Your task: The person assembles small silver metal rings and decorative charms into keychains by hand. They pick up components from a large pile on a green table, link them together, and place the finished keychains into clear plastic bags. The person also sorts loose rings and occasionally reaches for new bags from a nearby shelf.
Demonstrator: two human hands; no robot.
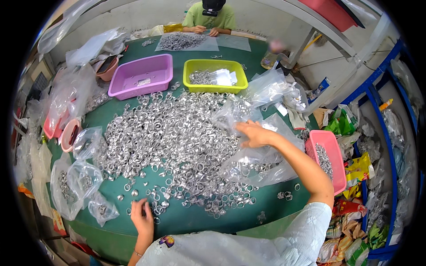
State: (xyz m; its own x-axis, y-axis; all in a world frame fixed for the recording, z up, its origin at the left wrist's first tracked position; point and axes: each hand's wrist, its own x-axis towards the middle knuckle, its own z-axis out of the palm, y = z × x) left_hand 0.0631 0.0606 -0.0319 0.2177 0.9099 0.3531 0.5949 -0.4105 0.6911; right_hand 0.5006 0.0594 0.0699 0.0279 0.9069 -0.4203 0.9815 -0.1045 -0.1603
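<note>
1. Locate the parts. The rings (164, 133) form a broad pile across the middle of the green table (262, 213); a few loose rings (159, 205) lie toward the near edge.
2. Check the right hand (254, 134). It reaches to the pile's right side, fingers bent over the clear bag (242, 166). Whether the film is pinched or only touched cannot be told.
3. Check the left hand (142, 216). It is low at the near edge, just beside the loose rings, fingers curled and partly spread. Whether it has hold of a ring cannot be told.
4. Handle the bag by its film, away from the rings that show through it; thin plastic will probably snag on ring edges if dragged.
5. Lift pieces singly with the fingertips. Tangled rings would likely pull neighbours along.
6. Keep the left wrist clear of the loose rings; a sweep could push them off the edge.
7. Mind the right forearm: it passes close to the pink tub (339, 173), which contains metal pieces, and a knock could tip it.
</note>
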